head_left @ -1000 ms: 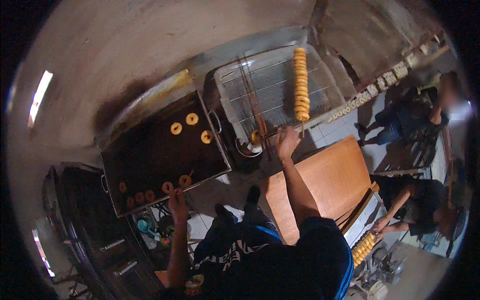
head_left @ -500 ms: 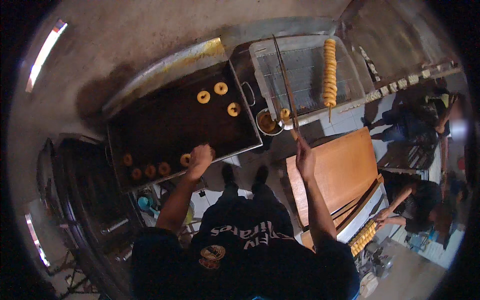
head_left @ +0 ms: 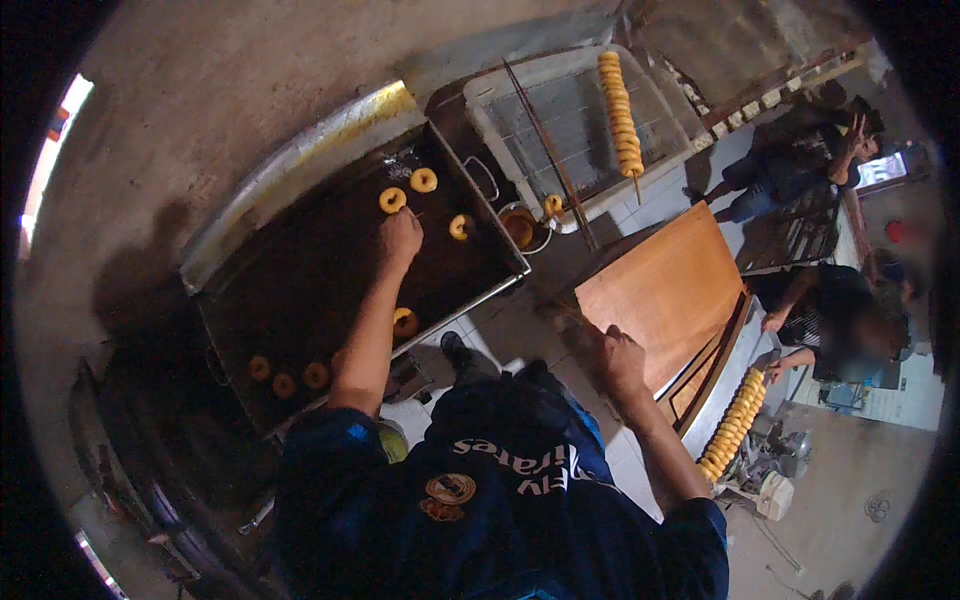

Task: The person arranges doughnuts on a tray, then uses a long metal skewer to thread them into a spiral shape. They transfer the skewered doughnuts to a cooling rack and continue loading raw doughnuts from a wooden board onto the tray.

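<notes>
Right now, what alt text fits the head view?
Left hand reaches over a dark fryer tray of floating doughnuts; right hand grips a long stick beside a wire rack holding a skewered doughnut row.

Doughnut bakery: fryer vat [head_left: 300, 290], doughnuts [head_left: 423, 180]
</notes>
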The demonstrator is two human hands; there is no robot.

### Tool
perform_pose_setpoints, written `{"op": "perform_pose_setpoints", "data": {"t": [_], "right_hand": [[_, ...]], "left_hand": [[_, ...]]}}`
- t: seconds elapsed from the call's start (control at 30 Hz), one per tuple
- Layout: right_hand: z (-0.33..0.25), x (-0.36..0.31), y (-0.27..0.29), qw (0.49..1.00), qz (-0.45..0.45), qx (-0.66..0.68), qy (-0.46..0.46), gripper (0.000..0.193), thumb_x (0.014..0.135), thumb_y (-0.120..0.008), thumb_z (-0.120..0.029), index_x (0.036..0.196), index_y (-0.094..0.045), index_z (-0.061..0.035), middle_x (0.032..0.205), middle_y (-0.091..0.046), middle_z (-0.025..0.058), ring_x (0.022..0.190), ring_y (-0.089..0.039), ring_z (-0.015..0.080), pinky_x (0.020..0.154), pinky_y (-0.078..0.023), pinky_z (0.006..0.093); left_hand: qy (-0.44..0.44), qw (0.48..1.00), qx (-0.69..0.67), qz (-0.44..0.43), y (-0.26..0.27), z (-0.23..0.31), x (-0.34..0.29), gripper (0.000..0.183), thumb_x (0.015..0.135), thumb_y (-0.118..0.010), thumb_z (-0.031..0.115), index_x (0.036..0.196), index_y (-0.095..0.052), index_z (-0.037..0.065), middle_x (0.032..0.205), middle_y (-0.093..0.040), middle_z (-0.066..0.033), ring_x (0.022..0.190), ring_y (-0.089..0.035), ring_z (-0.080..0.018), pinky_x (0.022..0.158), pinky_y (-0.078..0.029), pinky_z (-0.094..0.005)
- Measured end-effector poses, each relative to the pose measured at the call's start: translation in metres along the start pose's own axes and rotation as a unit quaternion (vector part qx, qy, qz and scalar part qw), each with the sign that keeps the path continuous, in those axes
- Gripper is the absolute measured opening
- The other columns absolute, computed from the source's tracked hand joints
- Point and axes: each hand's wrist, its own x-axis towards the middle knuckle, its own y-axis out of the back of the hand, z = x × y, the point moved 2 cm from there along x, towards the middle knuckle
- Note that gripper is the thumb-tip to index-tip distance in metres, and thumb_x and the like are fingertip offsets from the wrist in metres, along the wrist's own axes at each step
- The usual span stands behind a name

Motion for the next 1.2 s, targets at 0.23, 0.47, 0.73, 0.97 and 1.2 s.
{"op": "perform_pose_setpoints", "data": {"t": [0.23,0.47,0.73,0.97,1.2], "right_hand": [[-0.014,0.043,-0.09,0.967,0.09,0.232,-0.054,0.032,0.099,-0.053,-0.023,0.126,-0.07,-0.0205,0.094,-0.07,0.0192,0.09,-0.071,0.0417,0.077,-0.056,0.0522],[-0.033,0.072,-0.081,0.988,0.045,0.135,-0.062,0.05,0.096,-0.051,-0.015,0.142,-0.063,-0.0302,0.098,-0.072,0.0165,0.085,-0.073,0.0392,0.074,-0.059,0.0502],[-0.048,0.131,-0.088,0.983,0.084,0.164,-0.027,0.051,0.096,-0.053,-0.014,0.143,-0.062,-0.0307,0.112,-0.075,0.0125,0.098,-0.072,0.0356,0.082,-0.059,0.0474],[-0.011,0.102,-0.073,0.949,0.096,0.301,0.015,0.044,0.096,-0.057,-0.017,0.137,-0.067,-0.0308,0.11,-0.076,0.0093,0.099,-0.073,0.0329,0.082,-0.058,0.0454],[-0.018,0.102,-0.04,0.993,0.044,0.105,0.004,0.047,0.092,-0.062,-0.018,0.136,-0.068,-0.0335,0.106,-0.076,0.0091,0.089,-0.073,0.0326,0.073,-0.059,0.0449]], "left_hand": [[-0.028,0.984,-0.167,-0.062,-0.005,-0.038,0.041,0.018,0.096,-0.064,0.02,0.102,-0.074,0.007,0.099,-0.075,-0.019,0.095,-0.072,-0.0401,0.083,-0.056,-0.0467],[-0.037,0.998,-0.048,0.021,0.021,-0.018,0.062,0.017,0.095,-0.06,0.02,0.094,-0.07,0.007,0.095,-0.074,-0.0182,0.089,-0.07,-0.0441,0.078,-0.057,-0.0524],[0.026,0.996,-0.071,-0.052,-0.002,-0.091,0.167,0.023,0.096,-0.059,0.021,0.101,-0.077,0.008,0.109,-0.074,-0.0215,0.103,-0.071,-0.0409,0.089,-0.057,-0.0494],[-0.023,0.986,-0.155,-0.061,0.024,-0.065,0.084,0.018,0.096,-0.065,0.022,0.105,-0.074,0.009,0.107,-0.074,-0.0192,0.103,-0.071,-0.0381,0.089,-0.055,-0.0459],[0.025,0.996,-0.088,-0.017,0.045,-0.051,0.009,0.014,0.094,-0.062,0.017,0.098,-0.07,0.007,0.099,-0.073,-0.02,0.097,-0.07,-0.0418,0.084,-0.056,-0.0519]]}}
